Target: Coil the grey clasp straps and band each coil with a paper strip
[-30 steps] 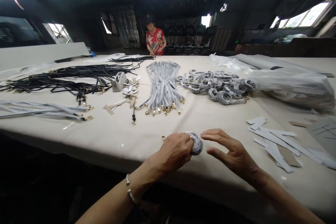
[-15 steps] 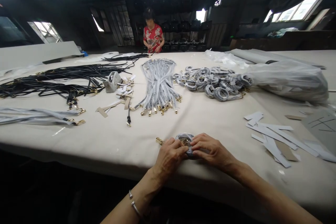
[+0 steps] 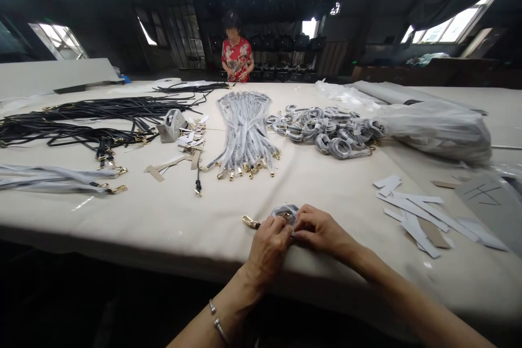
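Observation:
A coiled grey strap lies on the cloth-covered table near the front edge, its gold clasp sticking out to the left. My left hand pinches the coil from the left, fingers closed on it. From the right, my right hand presses closed fingers on the same coil. Both hands cover most of the coil.
A bundle of straight grey straps, a heap of coiled grey straps, black straps, a tape dispenser, paper strips and a plastic bag lie on the table. A person in a red top works at the far end.
My right hand, open and apart from the coil a second ago, has come onto it and closed. Both hands now grip the coil on the table. The camera tilted slightly.

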The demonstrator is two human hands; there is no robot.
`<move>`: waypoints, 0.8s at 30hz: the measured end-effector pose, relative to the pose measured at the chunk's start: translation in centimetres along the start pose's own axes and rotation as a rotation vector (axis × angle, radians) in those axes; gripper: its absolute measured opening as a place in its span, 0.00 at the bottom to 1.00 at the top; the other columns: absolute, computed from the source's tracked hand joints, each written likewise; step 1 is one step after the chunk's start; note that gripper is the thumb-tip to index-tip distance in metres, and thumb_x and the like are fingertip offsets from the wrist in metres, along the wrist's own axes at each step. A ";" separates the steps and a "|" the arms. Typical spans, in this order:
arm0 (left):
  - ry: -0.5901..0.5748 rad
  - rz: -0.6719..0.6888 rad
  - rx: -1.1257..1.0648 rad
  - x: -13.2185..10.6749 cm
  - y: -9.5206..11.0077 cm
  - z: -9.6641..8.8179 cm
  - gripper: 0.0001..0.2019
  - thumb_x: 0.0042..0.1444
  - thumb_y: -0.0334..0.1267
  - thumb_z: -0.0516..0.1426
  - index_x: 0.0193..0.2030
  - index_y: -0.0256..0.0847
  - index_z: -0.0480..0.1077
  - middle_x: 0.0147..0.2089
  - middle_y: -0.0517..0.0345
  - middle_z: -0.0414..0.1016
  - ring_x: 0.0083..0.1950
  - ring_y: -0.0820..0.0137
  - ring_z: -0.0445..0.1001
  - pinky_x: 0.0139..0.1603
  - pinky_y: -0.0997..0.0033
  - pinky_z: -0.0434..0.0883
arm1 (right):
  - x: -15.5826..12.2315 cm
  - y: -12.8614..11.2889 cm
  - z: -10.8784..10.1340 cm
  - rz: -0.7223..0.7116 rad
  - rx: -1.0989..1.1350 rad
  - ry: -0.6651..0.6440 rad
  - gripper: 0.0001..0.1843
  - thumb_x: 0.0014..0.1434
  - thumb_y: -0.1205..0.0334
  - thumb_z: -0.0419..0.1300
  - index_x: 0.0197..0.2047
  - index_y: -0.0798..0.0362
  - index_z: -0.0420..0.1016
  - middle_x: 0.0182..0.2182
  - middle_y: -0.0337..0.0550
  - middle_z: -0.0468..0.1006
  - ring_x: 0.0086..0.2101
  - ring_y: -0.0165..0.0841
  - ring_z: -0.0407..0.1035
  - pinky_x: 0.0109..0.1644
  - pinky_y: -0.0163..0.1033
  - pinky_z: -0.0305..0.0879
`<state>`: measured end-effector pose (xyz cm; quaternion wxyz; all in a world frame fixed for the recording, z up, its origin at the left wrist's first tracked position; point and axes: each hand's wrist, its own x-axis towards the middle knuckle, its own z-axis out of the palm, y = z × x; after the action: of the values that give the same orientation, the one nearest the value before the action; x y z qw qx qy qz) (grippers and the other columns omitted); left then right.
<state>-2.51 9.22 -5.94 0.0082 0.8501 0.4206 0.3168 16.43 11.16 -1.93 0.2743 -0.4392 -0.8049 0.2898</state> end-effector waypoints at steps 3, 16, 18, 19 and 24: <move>0.005 0.006 0.014 0.1 0.2 0.1 0.05 0.62 0.29 0.57 0.36 0.40 0.73 0.37 0.53 0.74 0.37 0.61 0.71 0.39 0.60 0.73 | 1.9 -0.2 -0.4 0.101 -0.015 0.073 0.04 0.56 0.65 0.64 0.30 0.52 0.75 0.29 0.36 0.73 0.29 0.30 0.68 0.34 0.34 0.65; 0.034 0.141 -0.038 1.3 -2.6 0.4 0.12 0.69 0.39 0.47 0.42 0.45 0.72 0.40 0.54 0.77 0.40 0.61 0.77 0.38 0.63 0.76 | 2.4 1.1 -1.4 0.281 -0.300 0.254 0.06 0.63 0.61 0.60 0.38 0.50 0.78 0.33 0.35 0.80 0.33 0.28 0.72 0.39 0.30 0.65; 0.093 0.173 -0.024 1.1 -2.7 0.6 0.14 0.70 0.41 0.46 0.42 0.46 0.72 0.40 0.54 0.77 0.40 0.61 0.77 0.39 0.63 0.76 | -0.7 2.1 -4.8 0.352 -0.396 0.288 0.10 0.66 0.61 0.55 0.39 0.50 0.78 0.36 0.38 0.81 0.37 0.30 0.74 0.44 0.32 0.66; 0.113 0.180 -0.019 1.0 -2.7 0.7 0.14 0.70 0.42 0.46 0.43 0.46 0.71 0.40 0.54 0.77 0.40 0.61 0.77 0.39 0.63 0.76 | -2.6 2.7 -6.7 0.406 -0.460 0.306 0.11 0.67 0.62 0.54 0.40 0.51 0.78 0.38 0.41 0.81 0.39 0.32 0.74 0.47 0.34 0.65; 0.128 0.186 -0.028 1.2 -2.7 0.8 0.13 0.69 0.42 0.47 0.42 0.45 0.71 0.39 0.54 0.77 0.39 0.62 0.77 0.39 0.64 0.75 | -11.3 5.4 -13.2 0.761 -0.761 0.286 0.08 0.60 0.67 0.58 0.40 0.60 0.78 0.40 0.58 0.80 0.42 0.47 0.74 0.47 0.47 0.66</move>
<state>-3.48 12.00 -6.68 -0.0362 0.8633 0.3350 0.3759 33.84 6.77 1.18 0.0787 -0.8020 -0.5921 -0.0050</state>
